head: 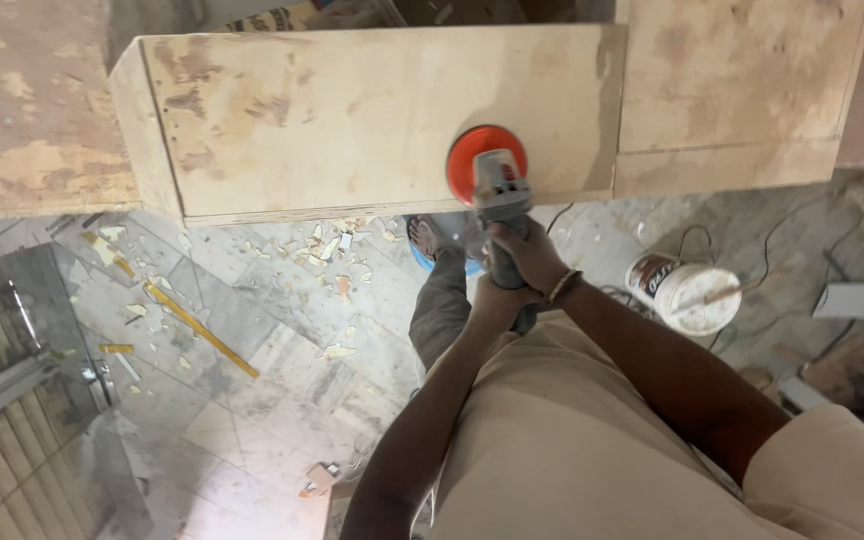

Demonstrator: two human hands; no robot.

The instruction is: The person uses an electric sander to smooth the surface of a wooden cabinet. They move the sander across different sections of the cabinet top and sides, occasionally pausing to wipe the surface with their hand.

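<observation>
**Disc sander on plywood panel: state of work and orientation**

Item: grey hand-held power sander (500, 195) with an orange-red round disc (483, 160), lying flat against the face of a pale plywood panel (352, 110), near the panel's lower edge and towards its right end.

Grip: right hand (530, 258) clasps the tool body just behind the head, fingers clamped round it; left hand (497, 295) closes on the rear of the handle directly below, fingers likewise wrapped tight.

Orientation: long axis runs from the person's body up towards the panel, nearly vertical in the head view; disc end points away from the person, handle end back towards the torso.

Progress, as judged: panel surface shows mottled darker patches at the left and top, a more even tone around the disc. Much of the face appears yet to be covered.

Surroundings: tiled floor (252, 340) strewn with wood chips, a yellow folding rule (202, 330), a white bucket (687, 290) to the right.
</observation>
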